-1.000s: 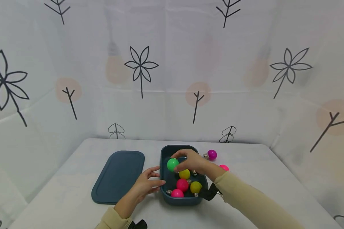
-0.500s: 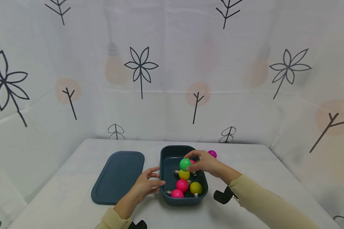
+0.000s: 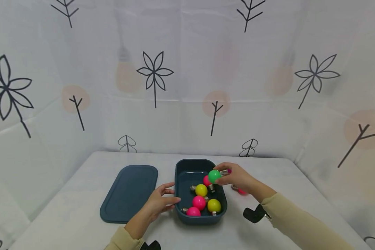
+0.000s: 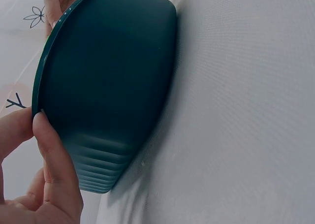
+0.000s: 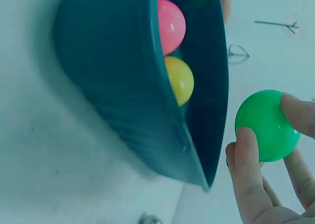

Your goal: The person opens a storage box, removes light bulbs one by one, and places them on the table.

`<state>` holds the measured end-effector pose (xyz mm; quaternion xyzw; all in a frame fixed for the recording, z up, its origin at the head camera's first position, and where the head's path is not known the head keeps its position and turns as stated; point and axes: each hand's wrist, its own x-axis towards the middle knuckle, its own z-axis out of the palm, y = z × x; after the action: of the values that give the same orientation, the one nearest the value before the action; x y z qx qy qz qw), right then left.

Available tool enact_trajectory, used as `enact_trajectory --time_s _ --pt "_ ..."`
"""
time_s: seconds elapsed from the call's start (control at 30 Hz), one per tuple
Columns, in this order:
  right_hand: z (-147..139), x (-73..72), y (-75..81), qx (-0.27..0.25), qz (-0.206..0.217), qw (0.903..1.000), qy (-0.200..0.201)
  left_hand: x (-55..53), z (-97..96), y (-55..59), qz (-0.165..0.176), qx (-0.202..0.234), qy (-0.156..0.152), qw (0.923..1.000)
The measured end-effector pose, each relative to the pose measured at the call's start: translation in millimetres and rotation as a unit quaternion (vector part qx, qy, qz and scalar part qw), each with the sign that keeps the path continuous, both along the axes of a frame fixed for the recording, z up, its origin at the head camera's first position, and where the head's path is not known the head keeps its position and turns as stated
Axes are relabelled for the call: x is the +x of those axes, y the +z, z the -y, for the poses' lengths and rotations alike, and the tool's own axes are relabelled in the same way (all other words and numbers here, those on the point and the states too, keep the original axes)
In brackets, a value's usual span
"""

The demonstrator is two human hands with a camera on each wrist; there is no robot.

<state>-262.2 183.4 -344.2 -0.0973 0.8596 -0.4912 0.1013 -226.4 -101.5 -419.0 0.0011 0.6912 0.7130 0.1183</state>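
Note:
My right hand (image 3: 235, 176) pinches a round green light bulb (image 5: 268, 126) between thumb and fingers, its base hidden. In the head view this bulb is over the far right rim of a dark blue box (image 3: 182, 177). Several bulbs with metal screw bases lie inside the box, among them a yellow bulb (image 3: 201, 190), another yellow bulb (image 3: 214, 205) and a pink bulb (image 3: 199, 202). At the box's left side, my left hand (image 3: 160, 200) pinches the rim between thumb and finger, plain in the left wrist view.
A dark blue lid (image 3: 129, 194) lies flat on the white table (image 3: 81, 208), left of the box. Right of the box, a pink bulb (image 3: 242, 191) and a purple bulb (image 3: 229, 171) lie partly hidden behind the right hand. A patterned white cloth (image 3: 187, 69) hangs behind.
My right hand has carried the green bulb rightward, from above the middle of the box to its right rim. The left hand stays at the left rim.

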Motion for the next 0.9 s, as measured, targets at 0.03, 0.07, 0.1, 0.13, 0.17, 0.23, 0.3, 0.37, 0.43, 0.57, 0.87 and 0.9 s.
enact_trajectory --time_s 0.03,0.07,0.1,0.13,0.17,0.23,0.3,0.37,0.43,0.57,0.87,0.9 --pt "-2 -0.4 -0.1 0.001 -0.002 1.0 -0.004 0.0 -0.2 0.0 0.0 -0.001 0.0 1.0" --pt "-5 -0.9 -0.3 0.003 -0.003 0.9999 -0.011 0.0 -0.3 0.2 0.0 -0.001 0.001 1.0" --pt "-7 -1.8 -0.8 0.004 -0.005 0.9999 -0.016 0.0 -0.5 0.3 0.001 -0.002 0.001 1.0" --pt "-9 -2.9 -1.4 0.002 -0.005 0.9997 -0.023 -0.1 -0.6 0.4 0.001 -0.003 0.002 1.0" --pt "-12 -3.9 -1.9 0.0 -0.005 0.9996 -0.027 -0.1 -0.6 0.6 0.001 -0.003 0.003 1.0" --pt "-16 -5.6 -3.0 -0.004 -0.005 0.9993 -0.037 -0.3 -0.7 0.9 0.002 -0.004 0.004 1.0" --pt "-20 -6.9 -3.9 -0.004 -0.006 0.9989 -0.046 -0.4 -0.7 1.0 0.002 -0.004 0.005 1.0" --pt "-25 -7.4 -4.6 -0.004 -0.006 0.9986 -0.052 -0.3 -0.7 1.0 0.003 -0.004 0.006 1.0" --pt "-29 -7.9 -5.6 -0.008 -0.006 0.9981 -0.061 -0.1 -0.7 0.8 0.003 -0.004 0.006 1.0" --pt "-39 -10.1 -8.5 -0.009 -0.01 0.9974 -0.071 0.2 -0.8 0.5 0.002 -0.003 0.008 1.0" --pt "-62 -14.3 -18.0 0.017 -0.03 0.995 -0.094 0.6 -1.4 0.3 -0.001 0.002 0.003 1.0" --pt "-64 -14.8 -19.0 0.019 -0.032 0.9948 -0.094 0.6 -1.4 0.3 -0.001 0.003 0.003 1.0"
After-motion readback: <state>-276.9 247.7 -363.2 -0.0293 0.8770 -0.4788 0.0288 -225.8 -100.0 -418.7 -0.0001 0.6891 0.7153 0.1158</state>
